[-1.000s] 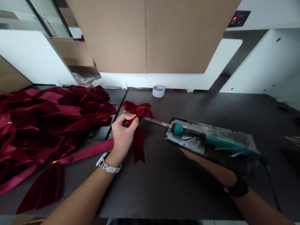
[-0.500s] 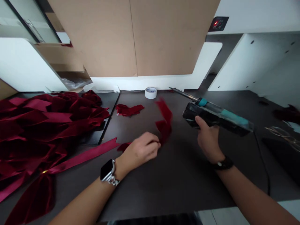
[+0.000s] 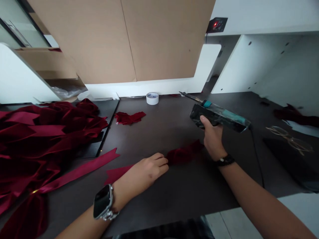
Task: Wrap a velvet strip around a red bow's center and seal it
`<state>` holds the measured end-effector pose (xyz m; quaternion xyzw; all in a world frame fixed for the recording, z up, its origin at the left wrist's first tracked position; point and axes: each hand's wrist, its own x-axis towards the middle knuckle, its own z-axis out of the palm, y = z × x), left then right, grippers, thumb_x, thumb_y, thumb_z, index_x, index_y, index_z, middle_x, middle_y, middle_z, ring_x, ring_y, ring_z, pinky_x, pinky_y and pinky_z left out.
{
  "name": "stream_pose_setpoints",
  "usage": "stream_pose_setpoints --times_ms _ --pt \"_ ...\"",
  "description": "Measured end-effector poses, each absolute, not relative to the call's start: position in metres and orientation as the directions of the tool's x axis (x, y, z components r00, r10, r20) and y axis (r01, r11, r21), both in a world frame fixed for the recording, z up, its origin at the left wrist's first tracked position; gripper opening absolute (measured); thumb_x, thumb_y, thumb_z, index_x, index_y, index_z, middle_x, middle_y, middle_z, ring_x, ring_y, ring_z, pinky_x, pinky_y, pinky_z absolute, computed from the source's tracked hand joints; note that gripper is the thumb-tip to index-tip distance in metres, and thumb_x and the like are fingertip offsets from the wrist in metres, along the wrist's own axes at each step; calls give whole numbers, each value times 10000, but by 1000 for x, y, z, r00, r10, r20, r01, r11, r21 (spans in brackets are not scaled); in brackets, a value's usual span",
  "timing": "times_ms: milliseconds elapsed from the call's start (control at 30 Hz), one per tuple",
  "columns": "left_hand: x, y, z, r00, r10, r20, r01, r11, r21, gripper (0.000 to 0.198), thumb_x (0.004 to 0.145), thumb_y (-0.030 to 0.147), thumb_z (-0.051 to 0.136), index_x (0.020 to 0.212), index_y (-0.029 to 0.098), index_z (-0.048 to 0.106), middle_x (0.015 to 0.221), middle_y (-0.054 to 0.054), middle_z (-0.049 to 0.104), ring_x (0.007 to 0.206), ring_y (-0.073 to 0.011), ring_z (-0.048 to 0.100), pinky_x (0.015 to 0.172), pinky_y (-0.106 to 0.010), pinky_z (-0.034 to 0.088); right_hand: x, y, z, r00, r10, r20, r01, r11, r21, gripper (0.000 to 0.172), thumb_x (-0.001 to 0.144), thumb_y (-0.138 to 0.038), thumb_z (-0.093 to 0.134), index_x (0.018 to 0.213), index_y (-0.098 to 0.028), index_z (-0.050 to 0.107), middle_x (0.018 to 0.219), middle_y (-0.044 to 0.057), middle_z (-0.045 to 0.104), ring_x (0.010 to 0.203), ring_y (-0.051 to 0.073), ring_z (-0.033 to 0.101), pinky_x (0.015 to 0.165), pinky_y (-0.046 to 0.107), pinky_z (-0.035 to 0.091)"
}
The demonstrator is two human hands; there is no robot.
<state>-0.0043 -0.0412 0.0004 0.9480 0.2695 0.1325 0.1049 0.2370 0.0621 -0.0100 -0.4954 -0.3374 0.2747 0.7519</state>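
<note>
My left hand (image 3: 152,167) pinches a dark red velvet ribbon bow (image 3: 183,154) at the middle of the desk. Part of the bow spreads out to the right of my fingers, and a ribbon tail comes out to the left beneath my wrist. My right hand (image 3: 213,136) is wrapped around a soldering iron (image 3: 220,116) fixed along a black, tape-wrapped body, its metal tip pointing up and left. A small red velvet piece (image 3: 130,118) lies farther back on the desk.
A heap of red velvet bows (image 3: 50,132) covers the left side. White tape (image 3: 152,98) stands by the back panel. Eyeglasses (image 3: 290,137) rest on a dark flat item at right. A cord (image 3: 258,159) trails from the iron. A cardboard sheet (image 3: 159,39) leans behind.
The bow in my left hand has swung down from upright to lying low over the desk, stretching right. My right hand keeps hold of the iron. The whole view has shifted slightly.
</note>
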Motion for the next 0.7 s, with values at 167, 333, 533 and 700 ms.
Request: stream_pose_setpoints --times_ms 167,333,533,700 --pt "-8 -40 4 812 550 198 484 -822 299 260 923 79 416 1066 167 615 1096 -82 647 1056 -182 575 903 -316 516 244 69 -12 628 754 195 -109 333 -937 517 558 -349 780 1011 -176 599 1074 59 657 992 213 637 864 395 530" --pt "-1 -49 1 795 594 124 556 -795 244 272 917 69 415 1084 148 615 1134 -96 637 1119 -193 551 926 -313 509 251 73 -14 653 733 190 -95 328 -940 489 588 -347 771 1018 -179 608 1092 66 658 1016 223 630 861 397 541" --pt "-17 -58 -2 538 804 255 562 -567 602 218 897 144 493 1025 183 665 1071 -65 679 995 -167 623 900 -294 499 256 78 -18 622 760 188 -110 323 -940 471 574 -340 774 985 -167 623 1058 70 673 1005 235 641 897 430 527" --pt "-46 -106 0 92 995 -49 314 18 949 208 824 327 623 982 198 659 910 -34 686 835 -163 634 764 -263 502 266 84 -26 618 732 285 -31 385 -922 444 542 -335 794 920 -161 637 1029 55 677 1054 228 625 1031 423 437"
